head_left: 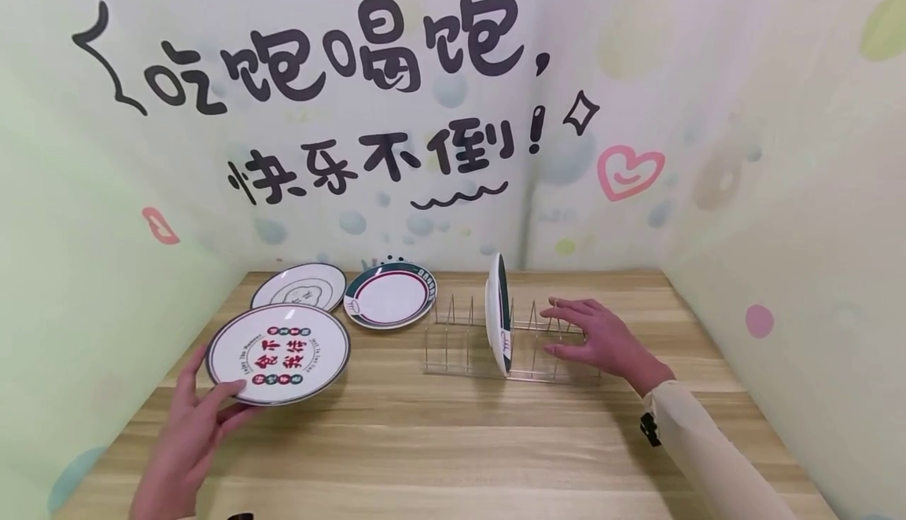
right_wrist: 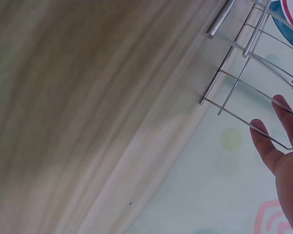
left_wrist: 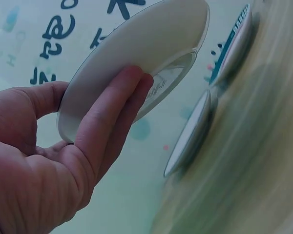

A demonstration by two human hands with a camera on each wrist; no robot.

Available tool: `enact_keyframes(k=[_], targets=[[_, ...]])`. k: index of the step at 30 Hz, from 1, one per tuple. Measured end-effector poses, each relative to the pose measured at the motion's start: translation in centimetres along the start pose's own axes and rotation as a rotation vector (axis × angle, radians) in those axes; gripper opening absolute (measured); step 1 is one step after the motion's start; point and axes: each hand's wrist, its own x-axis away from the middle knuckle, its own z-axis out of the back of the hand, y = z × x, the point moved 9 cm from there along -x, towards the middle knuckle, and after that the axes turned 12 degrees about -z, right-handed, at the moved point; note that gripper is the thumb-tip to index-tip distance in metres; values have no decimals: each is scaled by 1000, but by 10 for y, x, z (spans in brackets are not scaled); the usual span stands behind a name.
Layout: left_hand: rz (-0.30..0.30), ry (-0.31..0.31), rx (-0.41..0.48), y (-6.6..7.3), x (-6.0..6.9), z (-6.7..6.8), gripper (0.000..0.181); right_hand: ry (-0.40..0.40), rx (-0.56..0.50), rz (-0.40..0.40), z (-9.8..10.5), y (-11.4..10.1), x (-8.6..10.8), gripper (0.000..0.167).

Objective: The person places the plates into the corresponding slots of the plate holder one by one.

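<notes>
My left hand (head_left: pixel 194 425) holds a white plate (head_left: pixel 279 355) with red characters and a dark rim, thumb on its upper side; in the left wrist view, fingers (left_wrist: pixel 112 107) support the pale underside (left_wrist: pixel 136 44). The plate is tilted and raised off the table. A wire rack (head_left: pixel 446 366) stands right of centre, with a green-rimmed plate (head_left: pixel 498 315) upright in it. At the rack's right end is my right hand (head_left: pixel 602 339), fingers spread and loosely bent. The right wrist view has its fingers (right_wrist: pixel 268 146) beside the rack's wires (right_wrist: pixel 234 109); whether they touch cannot be told.
Two more plates lie at the back left of the wooden table (head_left: pixel 439 457): a white one with a line drawing (head_left: pixel 300 284) and a green-rimmed one (head_left: pixel 391 296). Behind the table hangs a pale printed backdrop (head_left: pixel 318 134), and similar walls stand on both sides.
</notes>
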Motion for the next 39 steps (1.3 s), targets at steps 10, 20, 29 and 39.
enact_keyframes(k=[10, 20, 29, 39], targets=[[-53, -95, 32, 20, -14, -60, 93, 18, 0, 7, 1, -2, 1, 60], [-73, -167, -30, 19, -22, -108, 89, -8, 7, -16, -2, 1, 0, 62], [-68, -174, -50, 14, -28, -128, 87, 15, 3, -1, 0, -3, -1, 60], [-53, -177, -21, 13, -28, -136, 88, 6, 9, -14, -1, 0, 0, 61]])
